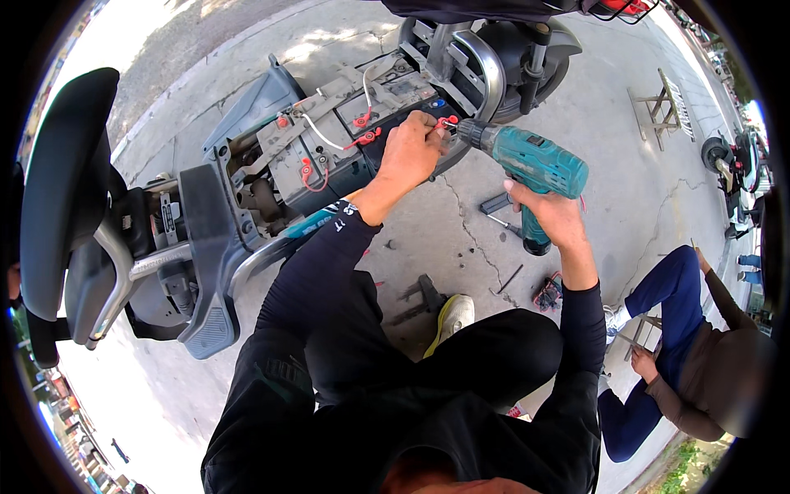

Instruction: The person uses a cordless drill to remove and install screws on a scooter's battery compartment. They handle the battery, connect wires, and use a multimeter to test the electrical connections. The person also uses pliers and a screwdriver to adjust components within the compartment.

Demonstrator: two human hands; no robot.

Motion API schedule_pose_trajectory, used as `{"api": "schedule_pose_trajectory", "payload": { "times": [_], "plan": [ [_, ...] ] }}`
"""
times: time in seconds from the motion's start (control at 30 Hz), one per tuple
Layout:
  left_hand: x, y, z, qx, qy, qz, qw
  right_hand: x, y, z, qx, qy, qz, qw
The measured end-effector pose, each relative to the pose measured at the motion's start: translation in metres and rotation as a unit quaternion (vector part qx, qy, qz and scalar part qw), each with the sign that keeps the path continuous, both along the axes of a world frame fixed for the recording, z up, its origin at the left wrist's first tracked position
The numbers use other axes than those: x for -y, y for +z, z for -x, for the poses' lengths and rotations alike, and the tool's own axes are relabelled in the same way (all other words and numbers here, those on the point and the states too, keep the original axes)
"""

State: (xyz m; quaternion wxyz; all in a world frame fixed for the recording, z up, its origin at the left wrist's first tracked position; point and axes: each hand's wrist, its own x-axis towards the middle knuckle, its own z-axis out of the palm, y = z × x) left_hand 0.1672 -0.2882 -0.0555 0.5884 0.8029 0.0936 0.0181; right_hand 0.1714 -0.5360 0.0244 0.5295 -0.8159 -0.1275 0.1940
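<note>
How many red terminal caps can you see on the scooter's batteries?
4: one at the far left, one lower down by the looped wire, one mid-pack, and one at the drill tip beside the left hand. Others may be hidden under the hand.

The cordless drill in the right hand's grip has a teal plastic body with a slight sheen and a dark matt chuck. Just beside the left hand's grip, the battery terminal caps look like glossy red plastic, on grey matt battery tops. Left of both grips, the scooter's seat is smooth black vinyl. Beneath them, the concrete ground is rough, pale and cracked. The sleeves are matt black cloth.
</note>
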Motion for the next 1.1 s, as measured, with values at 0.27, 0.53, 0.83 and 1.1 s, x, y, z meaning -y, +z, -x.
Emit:
{"api": "schedule_pose_trajectory", "payload": {
  "times": [0.27, 0.53, 0.83, 1.1],
  "plan": [
    [-0.009, -0.011, -0.026, -0.051, 0.057, 0.090, 0.993, -0.057, 0.064, -0.070, 0.040, 0.129, 0.254, 0.958],
    [-0.014, -0.015, -0.027, 0.107, 0.079, -0.288, 0.948, -0.109, 0.103, -0.099, 0.078, 0.248, 0.391, 0.883],
    [-0.021, -0.021, -0.027, 0.139, 0.027, -0.360, 0.922, -0.142, 0.108, -0.124, 0.068, 0.280, 0.451, 0.845],
    [-0.018, -0.023, -0.025, 0.166, 0.060, -0.292, 0.940, -0.110, 0.095, -0.119, -0.011, 0.217, 0.383, 0.898]
  ]
}}
